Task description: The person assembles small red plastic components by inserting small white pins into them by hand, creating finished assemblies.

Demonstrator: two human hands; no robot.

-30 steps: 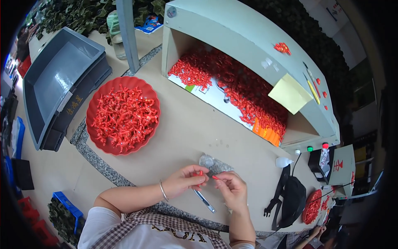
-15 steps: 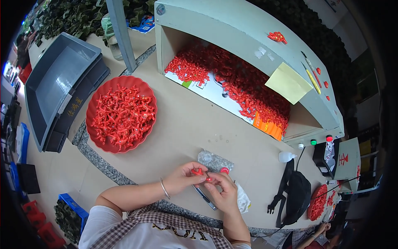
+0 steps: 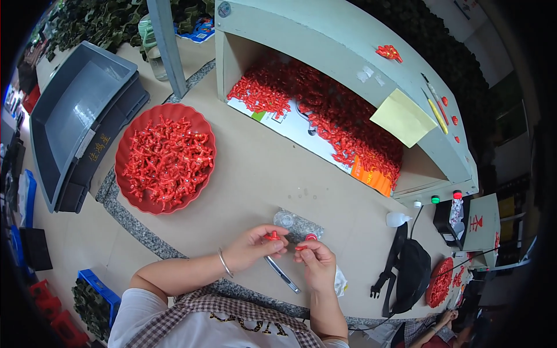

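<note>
My left hand (image 3: 255, 246) is closed on a small red plastic figure part (image 3: 272, 236), pinched between thumb and fingers. A short gap to its right, my right hand (image 3: 318, 265) pinches another small red piece (image 3: 301, 248), too small to name exactly. Just beyond both hands lies a speckled grey stone slab (image 3: 303, 227) with a clear round dish (image 3: 285, 219) on it and a red cap (image 3: 311, 237) at its near edge. Below the hands, a slim cutter or pen-like tool (image 3: 282, 275) rests on the table.
A red scalloped bowl (image 3: 120, 158) piled with red figures stands left, beside a grey crate (image 3: 58, 139). Ahead, a pale green shelf box (image 3: 301, 26) holds many red pieces. A black waist bag (image 3: 413, 269) and white squeeze bottle (image 3: 397, 219) lie right. A co-worker's hand (image 3: 447, 318) shows lower right.
My hands have moved apart from being together at the red pieces. Each now holds a red piece separately. The view has shifted slightly.
</note>
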